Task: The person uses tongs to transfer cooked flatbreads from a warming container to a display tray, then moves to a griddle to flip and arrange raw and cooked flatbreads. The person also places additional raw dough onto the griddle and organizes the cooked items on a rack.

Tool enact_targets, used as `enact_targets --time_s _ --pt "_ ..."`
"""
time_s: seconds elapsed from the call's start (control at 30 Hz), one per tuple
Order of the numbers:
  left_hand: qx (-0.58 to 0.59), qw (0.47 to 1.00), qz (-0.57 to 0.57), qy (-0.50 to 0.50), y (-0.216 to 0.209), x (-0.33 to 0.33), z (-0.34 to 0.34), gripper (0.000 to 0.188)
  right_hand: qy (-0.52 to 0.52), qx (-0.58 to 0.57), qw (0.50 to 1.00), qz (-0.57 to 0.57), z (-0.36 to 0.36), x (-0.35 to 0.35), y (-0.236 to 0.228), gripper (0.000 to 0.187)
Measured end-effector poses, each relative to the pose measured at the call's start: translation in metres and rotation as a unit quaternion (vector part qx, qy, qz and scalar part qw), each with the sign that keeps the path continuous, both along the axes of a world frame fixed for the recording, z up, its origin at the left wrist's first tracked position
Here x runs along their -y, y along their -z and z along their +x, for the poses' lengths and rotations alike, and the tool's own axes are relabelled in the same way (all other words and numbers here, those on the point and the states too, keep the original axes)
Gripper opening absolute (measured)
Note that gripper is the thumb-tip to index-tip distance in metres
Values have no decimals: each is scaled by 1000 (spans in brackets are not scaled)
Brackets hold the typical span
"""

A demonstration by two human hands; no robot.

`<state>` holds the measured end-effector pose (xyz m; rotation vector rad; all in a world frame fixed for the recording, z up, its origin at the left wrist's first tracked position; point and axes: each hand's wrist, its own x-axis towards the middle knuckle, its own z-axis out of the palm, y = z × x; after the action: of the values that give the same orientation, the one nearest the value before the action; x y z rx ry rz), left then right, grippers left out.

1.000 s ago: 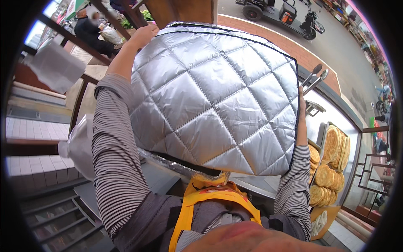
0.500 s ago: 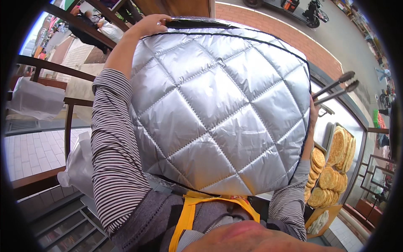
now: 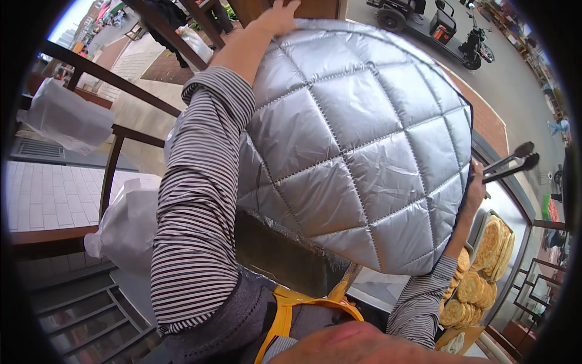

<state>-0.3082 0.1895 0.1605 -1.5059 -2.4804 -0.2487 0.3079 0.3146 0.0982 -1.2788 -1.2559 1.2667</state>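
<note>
Head camera, looking down: a large silver quilted cover (image 3: 357, 151), stitched in diamonds and edged in black on its right side, fills the middle, tilted above a dark-bottomed box (image 3: 285, 249). The near part of the box shows beneath the cover, its rim lined with crinkled, foil-like material.

The person's left hand (image 3: 274, 23) is at the cover's upper left edge; the fingers reach past that edge, and I cannot tell how firmly they grip. The right hand (image 3: 476, 187) is at the cover's right edge, its fingers wrapped around metal tongs (image 3: 512, 162) whose dark tips point away to the right.

Both arms wear striped sleeves (image 3: 197, 200), and a yellow apron (image 3: 327, 306) shows at the chest. At lower right, stacks of round golden flatbreads (image 3: 476, 290) sit near a pale metal surface (image 3: 374, 286). On the left, a white plastic bag (image 3: 130, 221) hangs beside a brown railing (image 3: 48, 241). Beyond the cover, a cargo tricycle (image 3: 442, 27) stands on the road.
</note>
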Motion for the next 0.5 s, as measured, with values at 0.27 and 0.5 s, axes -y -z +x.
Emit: enact_targets --time_s 0.27,0.5 --pt "104 991 -73 50 13 10 12 52 -218 338 906 129 19 -26 -86 32" --pt "35 985 -102 136 -13 19 67 68 -377 357 782 344 -211 -46 -141 34"
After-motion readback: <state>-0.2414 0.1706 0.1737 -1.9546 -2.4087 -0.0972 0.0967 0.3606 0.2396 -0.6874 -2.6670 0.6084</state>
